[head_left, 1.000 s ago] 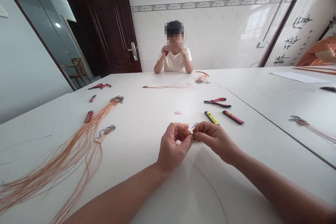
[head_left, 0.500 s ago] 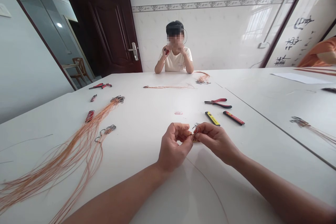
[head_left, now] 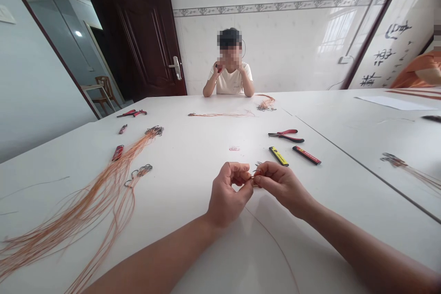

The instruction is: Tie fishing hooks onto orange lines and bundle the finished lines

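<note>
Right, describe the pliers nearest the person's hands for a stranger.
On the white table, go to the person's right hand. Beyond it lie red-and-black pliers, tips pointing left, just behind a yellow bar and a red bar; the other pliers sit far across the table's left side.

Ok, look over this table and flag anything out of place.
One thin orange line stands out: it runs alone from near the left hand down out of view, apart from the bundled hooked lines on the left side of the table, so it looks stray.
</note>
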The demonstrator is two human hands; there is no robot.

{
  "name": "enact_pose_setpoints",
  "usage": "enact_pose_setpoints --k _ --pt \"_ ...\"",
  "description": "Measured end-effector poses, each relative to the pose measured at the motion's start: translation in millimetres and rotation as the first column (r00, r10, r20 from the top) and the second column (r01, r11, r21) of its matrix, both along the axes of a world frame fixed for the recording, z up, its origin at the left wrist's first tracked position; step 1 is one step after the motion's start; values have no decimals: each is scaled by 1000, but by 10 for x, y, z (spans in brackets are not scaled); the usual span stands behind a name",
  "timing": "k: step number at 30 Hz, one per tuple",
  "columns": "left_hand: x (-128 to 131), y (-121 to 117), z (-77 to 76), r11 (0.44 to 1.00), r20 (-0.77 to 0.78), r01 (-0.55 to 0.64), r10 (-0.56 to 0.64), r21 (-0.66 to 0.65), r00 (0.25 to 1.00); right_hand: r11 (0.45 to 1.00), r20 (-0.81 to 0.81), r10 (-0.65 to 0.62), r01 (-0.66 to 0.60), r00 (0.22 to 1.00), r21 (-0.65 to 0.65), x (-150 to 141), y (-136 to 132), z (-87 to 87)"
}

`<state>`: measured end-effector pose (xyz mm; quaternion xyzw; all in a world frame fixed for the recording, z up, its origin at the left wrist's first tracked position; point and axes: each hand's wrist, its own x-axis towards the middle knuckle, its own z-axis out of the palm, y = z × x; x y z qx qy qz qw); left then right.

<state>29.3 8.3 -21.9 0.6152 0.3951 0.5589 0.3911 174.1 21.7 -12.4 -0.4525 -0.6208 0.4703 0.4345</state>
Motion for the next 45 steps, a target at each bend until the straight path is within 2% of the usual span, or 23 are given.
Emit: enact_pose_setpoints --k 4,8,14,19,26,29,36,45 --pt "11 -15 9 999 -24 25 -24 33 999 999 30 -36 35 999 29 -12 -14 -10" --pt "6 -8 15 1000 -17 6 -6 16 1000 999 -40 32 -30 999 42 -10 -14 16" --pt "-9 23 3 999 24 -33 34 -43 999 993 -146 107 -113 983 -33 16 40 1" --pt "-2 16 25 998 49 29 -27 -49 998 997 -91 82 -83 992 -6 -18 46 -50" --pt "-4 23 25 997 106 7 0 -72 994 993 -233 90 -104 968 -51 -30 18 7" --pt "-1 18 28 996 131 37 -26 -84 991 995 -188 92 -99 978 -24 -20 29 -17" --pt "8 -4 49 989 165 106 -87 -105 982 994 43 46 -50 998 100 -14 37 -80" --pt "27 -21 35 982 153 143 -123 -125 981 980 149 -48 18 988 198 -43 38 -99"
